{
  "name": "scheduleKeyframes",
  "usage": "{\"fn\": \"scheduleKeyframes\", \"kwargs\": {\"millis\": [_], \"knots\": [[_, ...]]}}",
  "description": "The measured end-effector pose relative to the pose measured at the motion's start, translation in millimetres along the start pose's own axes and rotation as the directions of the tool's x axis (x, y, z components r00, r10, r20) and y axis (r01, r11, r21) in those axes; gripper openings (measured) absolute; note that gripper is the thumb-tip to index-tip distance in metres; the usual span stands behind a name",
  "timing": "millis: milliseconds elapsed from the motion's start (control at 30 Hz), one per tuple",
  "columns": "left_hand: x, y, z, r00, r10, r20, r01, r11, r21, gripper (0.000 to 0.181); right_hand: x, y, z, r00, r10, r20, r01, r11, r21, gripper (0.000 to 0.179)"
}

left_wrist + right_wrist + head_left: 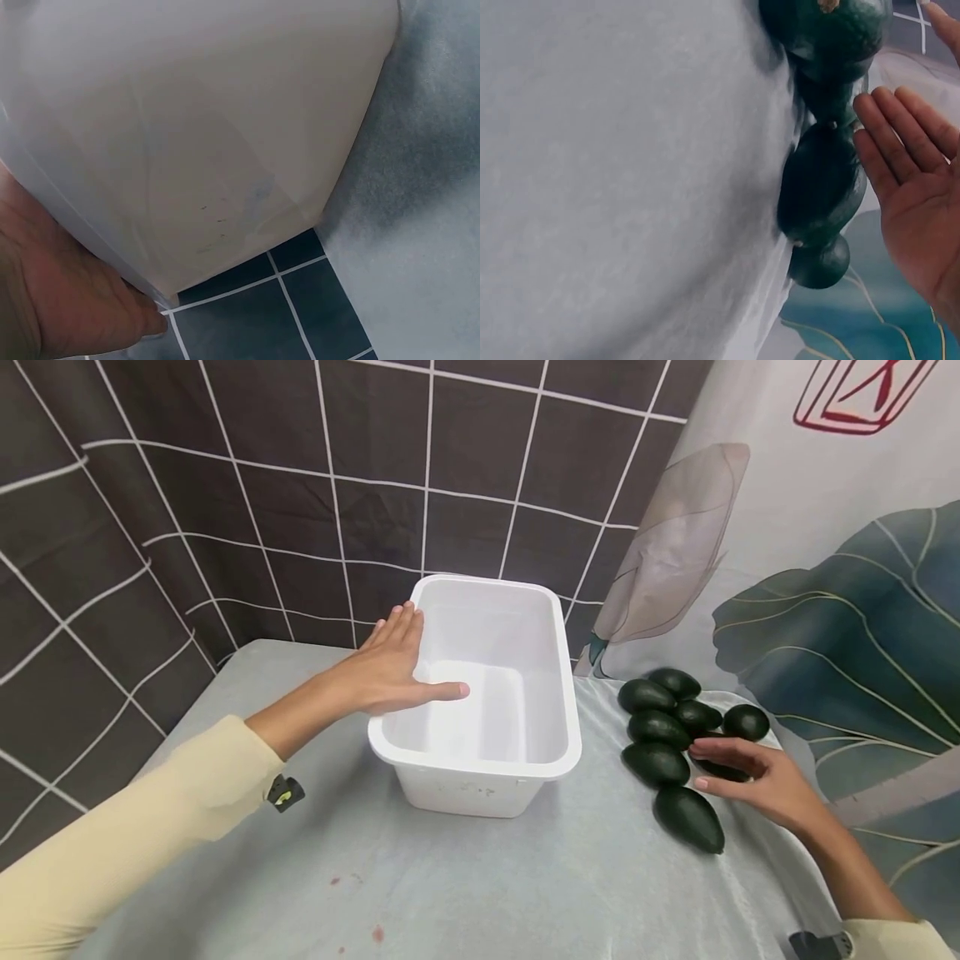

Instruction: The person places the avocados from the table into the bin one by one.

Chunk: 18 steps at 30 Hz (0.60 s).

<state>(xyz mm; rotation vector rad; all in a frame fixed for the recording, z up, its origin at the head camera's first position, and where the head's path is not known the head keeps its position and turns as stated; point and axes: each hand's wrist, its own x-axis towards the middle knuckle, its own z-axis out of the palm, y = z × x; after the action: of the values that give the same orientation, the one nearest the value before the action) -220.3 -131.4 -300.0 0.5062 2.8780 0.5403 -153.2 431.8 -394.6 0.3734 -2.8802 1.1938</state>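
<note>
A white plastic basin (pixel 480 767) stands upright on the table with nothing inside it. My left hand (pixel 393 664) rests on the basin's left rim, fingers straight and the thumb reaching over the inside. In the left wrist view that hand (pixel 75 292) lies along the rim beside the basin's outer wall (pixel 217 165). Dark green avocados (pixel 656 764) lie grouped at the right side of the table. Over them hovers my right hand (pixel 757 777), fingers extended, holding nothing. The right wrist view shows its open palm (pixel 922 217) beside an avocado (pixel 821 180).
A grey cloth (pixel 600 893) covers the table and has a few small reddish spots at the front. Behind the basin hangs a dark curtain (pixel 382 518) with white grid lines. A leaf-patterned curtain (pixel 847 643) hangs at the right, close behind the avocados.
</note>
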Motion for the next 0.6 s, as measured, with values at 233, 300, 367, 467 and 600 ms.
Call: {"fn": "scheduleKeyframes", "kwargs": {"millis": [233,300,367,467,600], "knots": [[0.1,0.9,0.3,1.0,0.002,-0.003,-0.002,0.999,0.035,0.139,-5.8,5,-4,0.999,0.019,0.044,-0.021,0.999,0.036,0.046],[-0.1,0.5,0.6,1.0,0.002,-0.003,-0.002,0.999,0.04,0.139,-7.2,5,-4,0.998,0.024,0.062,-0.026,0.999,0.035,0.045],[-0.4,0.3,0.6,1.0,0.0,-0.001,0.0,0.999,0.047,0.138,-8.2,4,-5,0.996,0.032,0.081,-0.034,0.999,0.014,0.044],[-0.8,0.0,0.7,1.0,0.001,0.003,-0.001,0.999,0.052,0.136,-9.6,5,-6,0.99,0.065,0.123,-0.063,0.998,-0.016,0.045],[-0.7,0.7,0.9,1.0,0.004,0.004,-0.004,0.999,0.054,0.129,-11.6,11,-6,0.976,0.084,0.199,-0.081,0.997,-0.019,0.048]]}}
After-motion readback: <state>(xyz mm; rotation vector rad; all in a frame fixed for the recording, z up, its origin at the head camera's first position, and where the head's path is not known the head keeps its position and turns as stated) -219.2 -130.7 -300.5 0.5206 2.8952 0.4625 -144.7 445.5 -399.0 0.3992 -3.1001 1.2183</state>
